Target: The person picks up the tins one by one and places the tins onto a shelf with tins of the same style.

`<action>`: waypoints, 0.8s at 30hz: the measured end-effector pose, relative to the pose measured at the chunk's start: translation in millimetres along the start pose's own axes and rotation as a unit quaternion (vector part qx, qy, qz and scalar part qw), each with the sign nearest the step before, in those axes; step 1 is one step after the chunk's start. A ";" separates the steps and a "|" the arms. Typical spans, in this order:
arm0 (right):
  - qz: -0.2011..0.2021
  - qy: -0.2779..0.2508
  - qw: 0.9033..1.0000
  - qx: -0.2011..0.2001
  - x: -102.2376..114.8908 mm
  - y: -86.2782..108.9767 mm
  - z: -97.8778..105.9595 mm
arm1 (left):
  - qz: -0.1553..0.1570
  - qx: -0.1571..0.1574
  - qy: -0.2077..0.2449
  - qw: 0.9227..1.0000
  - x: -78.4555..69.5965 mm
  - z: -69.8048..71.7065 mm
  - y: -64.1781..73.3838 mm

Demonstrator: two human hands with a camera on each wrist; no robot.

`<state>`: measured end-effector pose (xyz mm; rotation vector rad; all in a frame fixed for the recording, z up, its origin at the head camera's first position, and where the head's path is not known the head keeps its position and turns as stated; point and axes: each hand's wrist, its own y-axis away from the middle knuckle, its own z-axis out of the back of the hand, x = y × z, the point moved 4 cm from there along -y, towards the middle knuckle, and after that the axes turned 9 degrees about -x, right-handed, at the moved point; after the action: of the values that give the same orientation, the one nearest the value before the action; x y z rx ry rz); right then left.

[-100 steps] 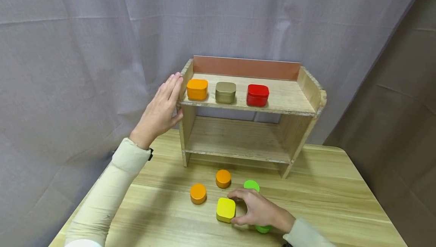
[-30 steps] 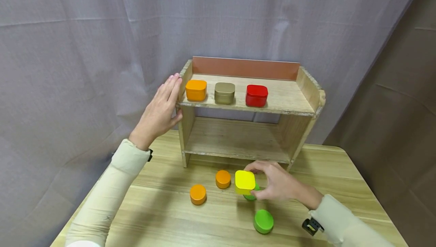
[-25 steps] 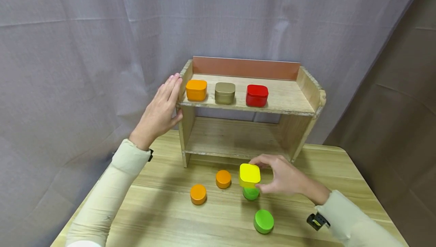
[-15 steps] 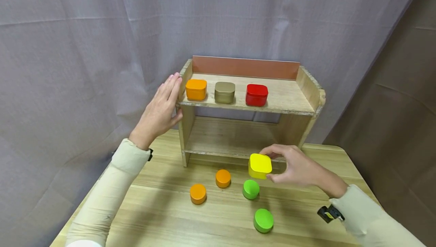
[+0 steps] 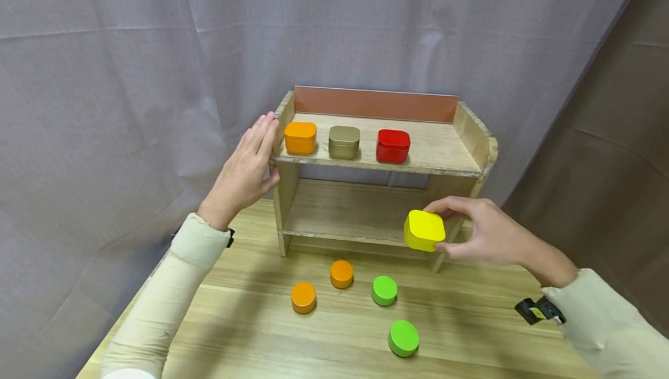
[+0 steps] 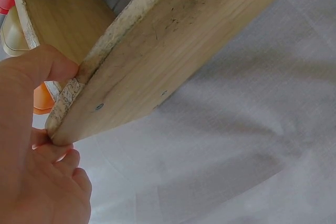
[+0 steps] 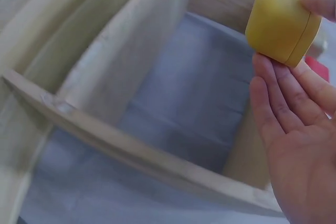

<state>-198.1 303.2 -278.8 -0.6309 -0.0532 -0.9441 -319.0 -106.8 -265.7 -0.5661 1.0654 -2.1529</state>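
My right hand (image 5: 491, 234) holds a small yellow tin (image 5: 424, 230) between thumb and fingers, raised in front of the shelf's right side. In the right wrist view a lid seam shows round the yellow tin (image 7: 281, 19). My left hand (image 5: 243, 167) rests on the left side panel of the wooden shelf (image 5: 366, 210), fingers straight and close together. The left wrist view shows thumb and fingertips at the panel's front edge (image 6: 65, 95). An orange tin (image 5: 300, 138), an olive-gold tin (image 5: 344, 142) and a red tin (image 5: 393, 146) stand in a row on the upper board.
Two round orange tins (image 5: 342, 274) and two round green tins (image 5: 384, 291) lie on the wooden table (image 5: 235, 332) before the shelf. The upper board's right end and the lower board bear nothing. A grey curtain (image 5: 157, 77) hangs behind.
My right hand has taken the yellow tin off the table and carried it up and to the right, past the green tins. My left hand keeps its place on the shelf.
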 end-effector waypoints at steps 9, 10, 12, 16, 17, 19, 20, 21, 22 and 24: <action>0.019 0.031 0.999 -0.015 8.9 -16.8 41.8 | 0.004 0.003 -0.001 1.000 0.5 0.0 -0.2; 0.016 0.033 0.999 -0.015 9.9 -18.8 45.7 | 0.005 0.004 -0.001 1.000 0.6 0.0 -0.1; 0.008 0.033 0.999 -0.013 11.6 -22.9 53.3 | 0.006 0.006 -0.001 1.000 0.9 -0.2 0.0; -0.003 0.041 0.999 -0.012 12.2 -31.8 67.4 | 0.006 0.007 -0.002 1.000 1.4 -0.8 -0.4; -0.005 0.042 0.999 -0.013 11.8 -34.0 70.7 | 0.006 0.007 -0.002 1.000 1.5 -0.9 -0.6; -0.007 0.044 0.999 -0.014 11.1 -38.6 76.8 | 0.006 0.007 -0.003 1.000 1.7 -1.2 -0.8; -0.010 0.043 0.999 -0.014 10.9 -41.0 79.5 | 0.005 0.006 -0.003 1.000 1.7 -1.2 -0.9; -0.012 0.044 0.999 -0.015 10.3 -43.1 81.9 | 0.004 0.005 -0.003 1.000 1.7 -1.4 -0.8; -0.015 0.044 0.999 -0.015 9.8 -45.4 84.1 | 0.003 0.005 -0.004 1.000 1.8 -1.5 -0.7; -0.019 0.046 0.999 -0.014 8.2 -49.3 87.8 | 0.002 0.005 -0.004 1.000 1.7 -1.8 -0.4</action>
<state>-211.4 322.6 -180.6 -0.6139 0.0302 -1.0115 -321.4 -106.9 -266.2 -0.5668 1.0509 -2.1488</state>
